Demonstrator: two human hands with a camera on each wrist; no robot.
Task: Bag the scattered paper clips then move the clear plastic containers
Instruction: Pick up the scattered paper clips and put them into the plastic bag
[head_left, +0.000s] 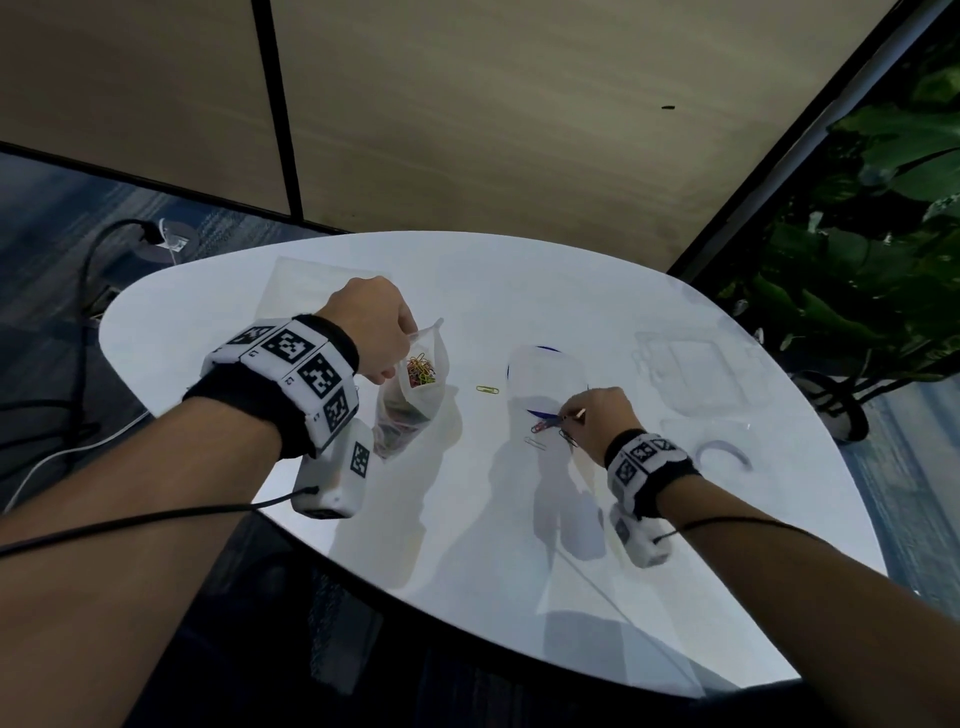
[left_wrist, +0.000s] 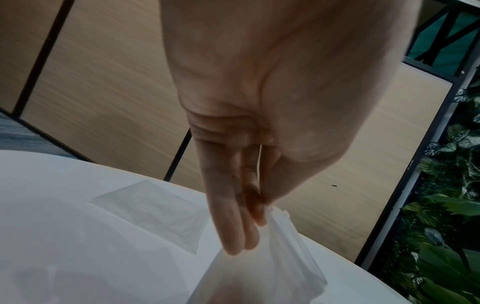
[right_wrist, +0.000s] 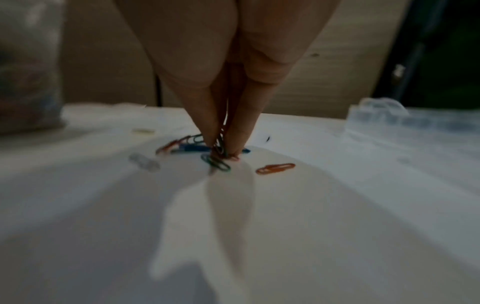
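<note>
From the head view, no brand or readable writing shows; only black-and-white square markers on both wristbands. The left hand (head_left: 371, 325) pinches the rim of a clear bag (head_left: 410, 387) holding coloured paper clips, above a white rounded surface (head_left: 467, 545). The right hand (head_left: 600, 415) pinches several paper clips (head_left: 545, 426) beside a clear plastic container (head_left: 696, 374). A yellow clip (head_left: 488, 389) lies between bag and hand.

Left wrist view: the fingers (left_wrist: 233, 216) and thumb grip the bag's edge; wood-look wall panels stand behind.

Right wrist view: fingertips (right_wrist: 207, 131) are pressed together on clips; an orange clip (right_wrist: 275, 168) lies apart.
</note>
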